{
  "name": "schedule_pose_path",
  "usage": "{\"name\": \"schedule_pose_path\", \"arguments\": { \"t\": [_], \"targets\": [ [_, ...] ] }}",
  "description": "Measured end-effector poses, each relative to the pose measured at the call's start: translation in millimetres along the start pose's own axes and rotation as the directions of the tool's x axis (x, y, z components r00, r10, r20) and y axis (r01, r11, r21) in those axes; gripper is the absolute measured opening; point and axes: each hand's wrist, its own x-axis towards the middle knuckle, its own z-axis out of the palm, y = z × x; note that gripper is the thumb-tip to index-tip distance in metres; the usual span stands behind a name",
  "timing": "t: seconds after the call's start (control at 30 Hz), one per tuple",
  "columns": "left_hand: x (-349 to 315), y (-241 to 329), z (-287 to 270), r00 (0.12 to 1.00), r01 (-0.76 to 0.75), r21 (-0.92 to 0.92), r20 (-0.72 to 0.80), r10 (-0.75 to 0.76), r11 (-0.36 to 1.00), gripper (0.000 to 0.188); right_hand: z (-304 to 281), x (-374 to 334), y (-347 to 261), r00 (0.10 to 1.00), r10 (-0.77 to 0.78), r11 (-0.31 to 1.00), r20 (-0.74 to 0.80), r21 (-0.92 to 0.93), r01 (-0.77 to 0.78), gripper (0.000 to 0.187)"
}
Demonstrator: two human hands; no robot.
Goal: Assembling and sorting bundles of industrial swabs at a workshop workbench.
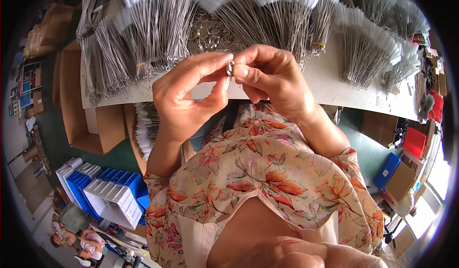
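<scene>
Head view: left hand (189, 93) and right hand (267, 76) raised together above near edge of white surface (330, 84), both pinching small silver metal ring (230, 67) between fingertips. Bundles of thin wire brushes (158, 24) fan along far edge; loose metal rings (210, 31) among them.

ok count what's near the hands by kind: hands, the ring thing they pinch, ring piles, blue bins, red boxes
hands: 2, the left hand and right hand
small metal ring pinched between both hands: 1
pile of loose metal rings on the white table: 1
blue bins clearly separable: 2
red boxes: 1
total: 7
The wire brush bundles overlap too much to count.
</scene>
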Motion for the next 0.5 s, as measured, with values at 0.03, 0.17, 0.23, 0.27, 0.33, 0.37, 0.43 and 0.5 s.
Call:
{"name": "schedule_pose_path", "arguments": {
  "t": [0.03, 0.17, 0.23, 0.27, 0.33, 0.37, 0.43, 0.5],
  "targets": [
    [0.3, -0.8, -0.9, 1.0, 0.004, 0.001, 0.0, -0.004, 1.0, 0.031, -0.3, 1.6, 0.8, 1.0, 0.029, 0.999, 0.011, -0.018, -0.029, 0.017],
    [2.2, -3.7, -9.4, 0.994, 0.105, -0.045, 0.04, -0.103, 0.993, 0.029, -6.6, 9.3, -1.4, 0.997, 0.044, 0.992, 0.06, -0.122, -0.036, 0.013],
    [3.6, -6.6, -14.4, 0.978, 0.167, -0.118, 0.144, -0.15, 0.979, 0.027, -9.2, 10.9, 0.5, 0.996, 0.045, 0.985, 0.073, -0.168, -0.032, 0.01],
    [6.2, -7.5, -18.7, 0.971, 0.176, -0.107, 0.184, -0.155, 0.978, 0.027, -9.6, 10.4, 2.3, 0.994, 0.062, 0.975, 0.088, -0.22, -0.042, 0.01],
    [10.9, -4.8, -20.7, 0.957, 0.198, -0.067, 0.231, -0.178, 0.978, 0.026, -10.9, 9.8, 4.1, 0.992, 0.063, 0.959, 0.106, -0.283, -0.031, 0.009],
    [13.9, -3.8, -21.7, 0.94, 0.213, -0.028, 0.279, -0.197, 0.977, 0.025, -11.7, 9.4, 9.8, 0.992, 0.065, 0.959, 0.106, -0.283, -0.032, 0.009],
    [25.1, -10.4, -32.3, 0.883, 0.282, 0.029, 0.382, -0.272, 0.959, 0.024, -14.2, 8.8, 31.7, 0.996, -0.086, 0.913, 0.028, -0.399, 0.09, 0.008],
    [44.3, -41.6, -42.2, 0.851, 0.406, 0.183, 0.283, -0.443, 0.895, 0.026, -24.0, 14.5, 64.6, 0.89, -0.415, 0.464, 0.191, -0.797, 0.387, 0.005]
  ]
}}
